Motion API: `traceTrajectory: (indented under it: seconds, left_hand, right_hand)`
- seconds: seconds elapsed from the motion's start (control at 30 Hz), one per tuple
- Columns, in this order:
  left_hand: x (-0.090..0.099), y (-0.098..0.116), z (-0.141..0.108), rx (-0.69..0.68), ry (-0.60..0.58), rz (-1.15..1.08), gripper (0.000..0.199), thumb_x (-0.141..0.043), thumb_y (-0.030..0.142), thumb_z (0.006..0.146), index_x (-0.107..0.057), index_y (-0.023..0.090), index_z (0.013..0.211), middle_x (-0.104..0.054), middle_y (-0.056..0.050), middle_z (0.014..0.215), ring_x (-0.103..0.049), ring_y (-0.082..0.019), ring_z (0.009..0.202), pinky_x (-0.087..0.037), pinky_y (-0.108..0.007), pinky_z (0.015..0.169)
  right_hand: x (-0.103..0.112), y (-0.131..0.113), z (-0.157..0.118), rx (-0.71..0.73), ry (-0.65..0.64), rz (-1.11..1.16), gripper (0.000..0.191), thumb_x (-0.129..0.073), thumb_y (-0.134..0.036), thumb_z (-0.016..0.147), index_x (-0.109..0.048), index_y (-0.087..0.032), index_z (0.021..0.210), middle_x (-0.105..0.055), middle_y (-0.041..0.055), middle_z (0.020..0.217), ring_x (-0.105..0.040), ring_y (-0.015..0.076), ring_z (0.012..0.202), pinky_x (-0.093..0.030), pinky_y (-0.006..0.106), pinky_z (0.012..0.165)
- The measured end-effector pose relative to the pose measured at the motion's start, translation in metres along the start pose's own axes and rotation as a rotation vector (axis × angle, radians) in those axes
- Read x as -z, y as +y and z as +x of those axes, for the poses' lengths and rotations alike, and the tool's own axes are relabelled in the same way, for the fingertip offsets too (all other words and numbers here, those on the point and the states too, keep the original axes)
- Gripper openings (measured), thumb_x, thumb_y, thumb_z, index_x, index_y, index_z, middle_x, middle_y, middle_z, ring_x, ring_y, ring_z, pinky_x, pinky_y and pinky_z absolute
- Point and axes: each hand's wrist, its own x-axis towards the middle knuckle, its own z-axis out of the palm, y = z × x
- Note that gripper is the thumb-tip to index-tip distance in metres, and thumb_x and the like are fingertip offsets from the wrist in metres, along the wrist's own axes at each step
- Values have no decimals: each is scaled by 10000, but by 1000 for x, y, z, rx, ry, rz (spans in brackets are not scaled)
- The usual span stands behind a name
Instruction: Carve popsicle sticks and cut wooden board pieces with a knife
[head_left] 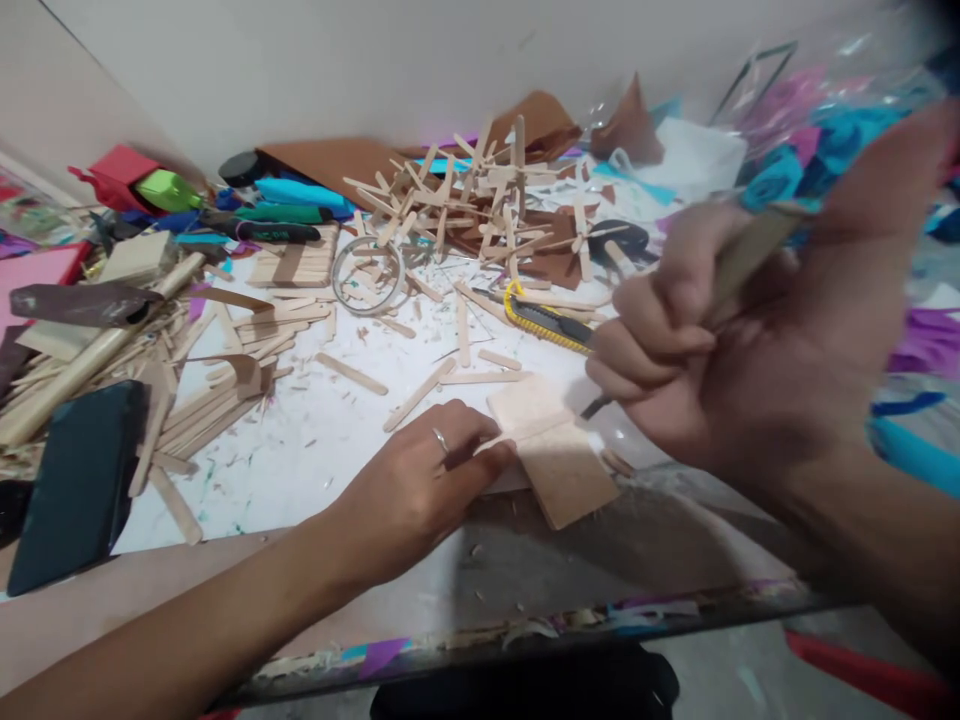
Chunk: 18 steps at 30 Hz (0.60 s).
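My left hand [435, 475], with a ring on one finger, rests at the table's front with thumb and forefinger pressed at the left edge of a pale wooden piece [566, 465]. That piece has two flat parts meeting at a seam. My right hand [697, 320] is raised to the right of it, fingers curled round a slim tool [754, 250] whose thin dark tip points down beside the wood. The tool's kind is blurred. A yellow and black cutter [547, 325] lies just behind the wooden piece.
Loose craft sticks [351, 373] lie over white paper [300, 450]. Behind are a tape roll [367, 275] and a tangled stick pile [487, 200]. A dark phone [79, 480] is at left; blue crumpled material [776, 180] at right.
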Motion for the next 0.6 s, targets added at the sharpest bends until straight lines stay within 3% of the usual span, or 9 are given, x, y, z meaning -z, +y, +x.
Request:
traceTrajectory:
  seconds: [0.07, 0.13, 0.27, 0.33, 0.4, 0.47, 0.53, 0.6]
  left_hand:
    - [-4, 5, 0, 206, -26, -107, 107, -600, 257, 1060, -704, 235, 1067, -713, -9, 948, -641, -133, 791, -510, -253, 708]
    - [-7, 9, 1, 346, -33, -204, 163, -602, 355, 1069, -713, 253, 1008, -674, 27, 845, -609, -118, 721, -482, -251, 673]
    - [-8, 14, 4, 400, -71, -297, 233, -600, 425, 1065, -735, 255, 978, -656, 33, 801, -602, -122, 710, -454, -275, 667]
    - [-7, 14, 6, 394, -95, -294, 220, -611, 406, 1058, -745, 250, 980, -651, 29, 799, -598, -128, 716, -442, -282, 662]
    - [-7, 13, 6, 381, -102, -286, 194, -627, 381, 1048, -753, 247, 985, -640, 27, 790, -587, -133, 713, -431, -288, 656]
    - [-8, 12, 5, 366, -98, -283, 190, -628, 374, 1048, -755, 247, 987, -627, 26, 783, -579, -134, 710, -426, -291, 661]
    - [-9, 12, 5, 350, -86, -292, 208, -613, 384, 1058, -754, 249, 984, -620, 28, 791, -572, -126, 703, -427, -291, 673]
    - [-10, 13, 6, 352, -82, -298, 236, -599, 398, 1069, -750, 247, 968, -618, 29, 805, -570, -121, 708, -429, -291, 691]
  right_hand:
    - [0, -1, -3, -14, -82, -49, 697, 109, -738, 1005, -289, -275, 668, -173, -54, 483, -176, 134, 399, -293, 321, 409]
    - [-3, 0, -6, -21, -179, -74, 731, 186, -785, 934, -235, -278, 619, -151, -42, 472, -180, 141, 396, -323, 344, 414]
    - [-14, 1, -8, -88, -238, -145, 757, 443, -545, 857, -228, -294, 611, -117, -21, 447, -185, 181, 391, -371, 385, 443]
    - [-19, -1, -8, -94, -238, -321, 758, 344, -668, 893, -263, -302, 626, -112, -39, 445, -206, 180, 394, -413, 395, 471]
    - [-21, -4, -8, -51, -281, -579, 722, 53, -855, 941, -280, -303, 616, -108, -60, 436, -239, 165, 395, -449, 394, 500]
    - [-22, -5, -8, 17, -333, -742, 710, -196, -903, 949, -235, -296, 583, -100, -71, 427, -258, 150, 394, -451, 384, 507]
    - [-20, -3, -8, 64, -366, -624, 725, -240, -894, 959, -178, -290, 562, -103, -67, 426, -241, 140, 391, -424, 376, 490]
    - [-16, 3, -8, 58, -383, -254, 733, -208, -853, 994, -187, -278, 540, -137, -57, 431, -215, 133, 394, -379, 362, 475]
